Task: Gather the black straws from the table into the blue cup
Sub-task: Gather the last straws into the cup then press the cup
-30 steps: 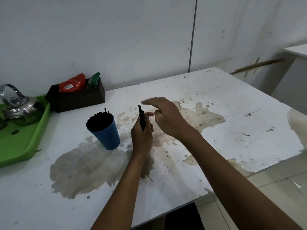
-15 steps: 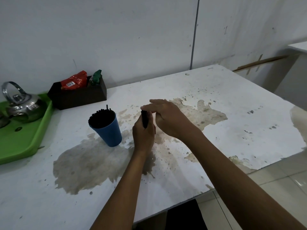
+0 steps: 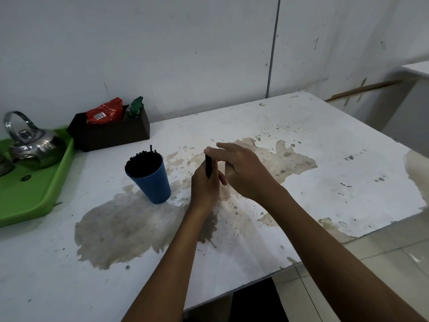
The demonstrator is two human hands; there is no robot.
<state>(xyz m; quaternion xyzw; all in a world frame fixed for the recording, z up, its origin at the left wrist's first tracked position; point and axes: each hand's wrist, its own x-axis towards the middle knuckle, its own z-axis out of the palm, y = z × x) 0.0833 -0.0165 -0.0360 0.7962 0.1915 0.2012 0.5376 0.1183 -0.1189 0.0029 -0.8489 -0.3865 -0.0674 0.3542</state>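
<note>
The blue cup (image 3: 152,184) stands on the stained white table (image 3: 313,145), packed with several black straws (image 3: 144,165); one sticks up higher at the back. Just right of the cup, my left hand (image 3: 205,184) is shut on a small upright bundle of black straws (image 3: 208,165). My right hand (image 3: 246,170) hovers beside it, fingers spread, with a fingertip resting on the top of the bundle. No loose straws show on the table.
A green tray (image 3: 34,196) with a steel kettle (image 3: 32,142) sits at the far left. A dark box (image 3: 111,133) holding red and green packets stands by the wall behind the cup. The table's front edge drops to a tiled floor at right.
My right hand has come down onto the top of the bundle and the straws sit lower in my left fist than a second ago. The cup has not moved.
</note>
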